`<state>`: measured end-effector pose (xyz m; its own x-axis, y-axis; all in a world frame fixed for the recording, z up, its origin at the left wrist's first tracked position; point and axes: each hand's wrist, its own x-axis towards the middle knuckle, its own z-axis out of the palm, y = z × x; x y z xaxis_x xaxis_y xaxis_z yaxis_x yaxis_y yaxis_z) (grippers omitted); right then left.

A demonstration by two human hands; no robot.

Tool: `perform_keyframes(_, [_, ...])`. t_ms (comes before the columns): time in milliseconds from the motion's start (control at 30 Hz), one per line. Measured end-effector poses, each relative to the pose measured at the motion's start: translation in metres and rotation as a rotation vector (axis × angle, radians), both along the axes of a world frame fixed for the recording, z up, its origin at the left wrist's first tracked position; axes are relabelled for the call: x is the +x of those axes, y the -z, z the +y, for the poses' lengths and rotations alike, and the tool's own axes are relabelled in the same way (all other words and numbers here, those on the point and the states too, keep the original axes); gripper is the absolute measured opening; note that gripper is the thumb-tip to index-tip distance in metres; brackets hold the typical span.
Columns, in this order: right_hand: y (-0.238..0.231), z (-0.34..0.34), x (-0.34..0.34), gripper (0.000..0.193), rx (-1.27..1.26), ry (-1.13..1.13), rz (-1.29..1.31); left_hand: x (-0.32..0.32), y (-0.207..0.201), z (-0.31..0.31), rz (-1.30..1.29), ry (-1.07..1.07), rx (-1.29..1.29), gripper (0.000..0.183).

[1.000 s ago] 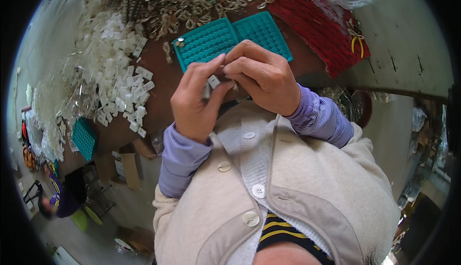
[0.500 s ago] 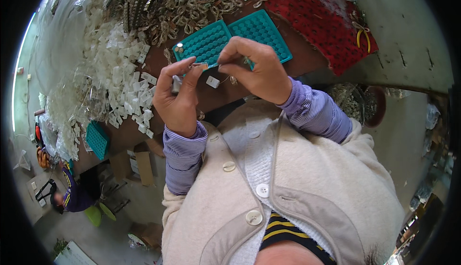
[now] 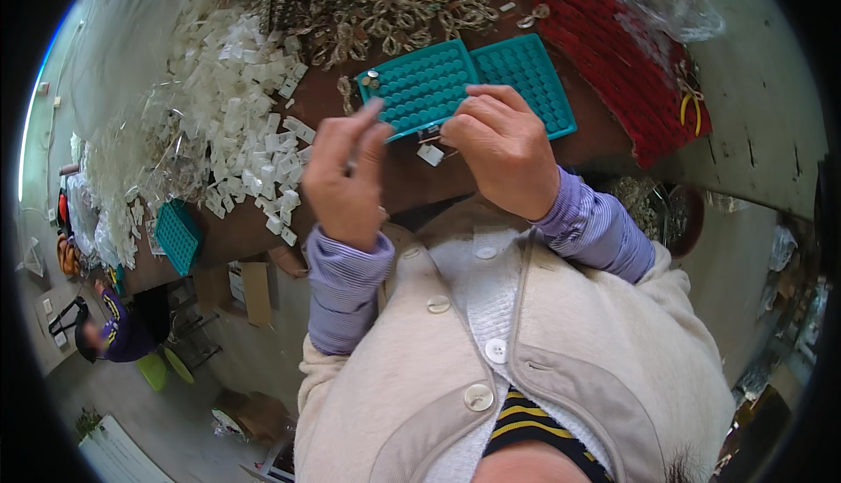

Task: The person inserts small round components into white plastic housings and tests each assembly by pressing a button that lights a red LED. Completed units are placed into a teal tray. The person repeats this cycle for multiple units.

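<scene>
My left hand (image 3: 343,183) is raised over the near side of the table, its fingers smeared by motion, so what it holds cannot be made out. To its right my right hand (image 3: 506,148) has its thumb and fingers drawn together in a pinch. A small dark piece with a light edge (image 3: 428,133) shows beside the right fingertips; whether they grip it is unclear. Behind the hands lie a teal tray (image 3: 420,89) with rows of round pockets and a second teal tray (image 3: 528,80). Several small round pieces (image 3: 371,78) sit at the first tray's left corner. A white tag (image 3: 430,155) lies just below.
White tags (image 3: 254,124) are heaped at the left, with coiled cords (image 3: 385,10) piled at the back. Red cloth (image 3: 604,63), yellow-handled pliers (image 3: 690,108) and clear plastic (image 3: 670,1) occupy the right. Another teal tray (image 3: 178,238) is far left, near a seated person (image 3: 123,330).
My hands have moved apart; the small clear and orange piece between them no longer shows. The left hand's fingers have blurred. The whole view has shifted, with the table lying further right.
</scene>
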<state>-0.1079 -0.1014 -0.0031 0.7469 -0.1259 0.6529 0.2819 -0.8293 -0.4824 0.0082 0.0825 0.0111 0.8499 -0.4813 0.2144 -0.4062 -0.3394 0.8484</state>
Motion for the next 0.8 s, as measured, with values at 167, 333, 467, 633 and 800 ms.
perform_keyframes(167, [0.002, 0.005, 0.009, 0.01, 0.085, -0.034, 0.052, 0.087, 0.006, 0.011, -0.145, -0.142, 0.245, 0.028])
perform_keyframes(333, [0.002, 0.0, 0.009, 0.012, 0.17, -0.077, 0.075, 0.151, 0.007, 0.02, -0.32, -0.23, 0.724, 0.031])
perform_keyframes(467, [0.004, -0.007, 0.006, 0.011, 0.248, -0.105, 0.071, 0.164, 0.021, 0.002, -0.373, -0.24, 0.997, 0.028])
perform_keyframes(633, [-0.004, -0.019, 0.0, 0.008, 0.297, -0.128, 0.014, 0.137, -0.005, 0.0, -0.349, -0.129, 0.739, 0.022])
perform_keyframes(800, [-0.016, -0.015, 0.012, 0.009, 0.325, -0.248, -0.063, 0.058, -0.034, -0.004, -0.145, 0.318, 0.338, 0.022])
